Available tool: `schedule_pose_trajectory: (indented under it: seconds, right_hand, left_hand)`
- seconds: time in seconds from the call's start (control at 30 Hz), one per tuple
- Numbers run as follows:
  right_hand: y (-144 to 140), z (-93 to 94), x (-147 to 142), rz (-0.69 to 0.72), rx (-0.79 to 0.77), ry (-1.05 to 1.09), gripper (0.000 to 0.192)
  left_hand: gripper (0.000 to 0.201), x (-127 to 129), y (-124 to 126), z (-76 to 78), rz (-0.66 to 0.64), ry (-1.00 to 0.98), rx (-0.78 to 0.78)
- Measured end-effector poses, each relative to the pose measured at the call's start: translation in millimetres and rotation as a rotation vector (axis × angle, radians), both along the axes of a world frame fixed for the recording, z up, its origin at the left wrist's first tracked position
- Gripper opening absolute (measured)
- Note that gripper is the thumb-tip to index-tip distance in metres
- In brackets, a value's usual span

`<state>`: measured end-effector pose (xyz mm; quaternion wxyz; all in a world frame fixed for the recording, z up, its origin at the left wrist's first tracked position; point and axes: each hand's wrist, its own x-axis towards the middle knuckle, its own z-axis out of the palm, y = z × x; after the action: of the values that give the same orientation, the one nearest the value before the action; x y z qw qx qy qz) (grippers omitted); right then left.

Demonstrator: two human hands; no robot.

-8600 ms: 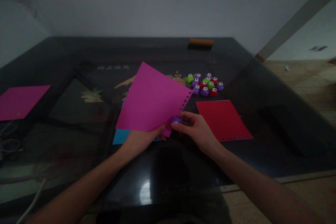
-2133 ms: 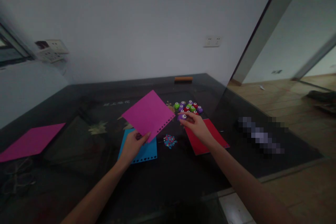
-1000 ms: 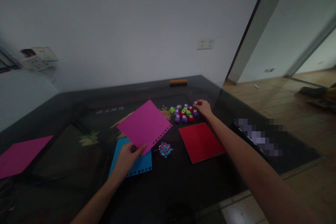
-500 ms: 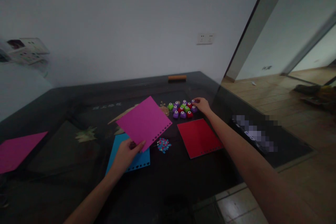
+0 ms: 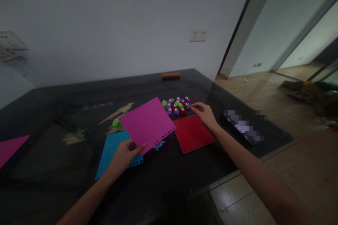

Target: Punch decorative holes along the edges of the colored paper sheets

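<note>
My left hand (image 5: 126,154) pinches the lower edge of a pink sheet (image 5: 148,124), held tilted above the table. A row of punched holes runs along the sheet's right edge. Underneath lies a blue sheet (image 5: 112,147), partly covered. The fingertips of my right hand (image 5: 206,113) are at the right edge of a cluster of small craft punches, beside a purple craft punch (image 5: 187,106); thumb and forefinger look slightly apart. In the cluster are green, red and purple punches. A red sheet (image 5: 194,133) with punched holes lies just in front. Blue paper bits (image 5: 159,145) show below the pink sheet.
A lone green punch (image 5: 115,123) sits left of the pink sheet. At the back lies a brown bar-shaped object (image 5: 171,76). Another pink sheet (image 5: 13,147) is at far left. A dark object, partly pixelated (image 5: 241,128), lies near the table's right edge.
The view has turned to the right. My right hand has moved slightly down along the cluster's right side. The pink sheet now covers more paper bits, and the lone green punch has come into sight.
</note>
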<state>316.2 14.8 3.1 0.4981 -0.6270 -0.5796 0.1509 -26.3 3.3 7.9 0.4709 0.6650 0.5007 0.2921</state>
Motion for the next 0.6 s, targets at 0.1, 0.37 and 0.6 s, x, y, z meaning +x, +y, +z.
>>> schedule_pose_trajectory:
  seconds: [0.1,0.37,0.6]
  right_hand:
    - [-21,-3.2,-10,0.102,-0.072,0.118,0.020]
    - [-29,-13.2,-13,0.179,-0.141,0.452,0.036]
    - [-35,-4.3,-3,0.023,-0.214,0.616,0.043]
  left_hand:
    - [0.028,7,-2,3.1,-0.066,-0.021,-0.034]
    - [0.018,55,2,17.7,-0.240,-0.107,-0.100]
    - [0.020,99,11,15.2,-0.346,-0.114,-0.136]
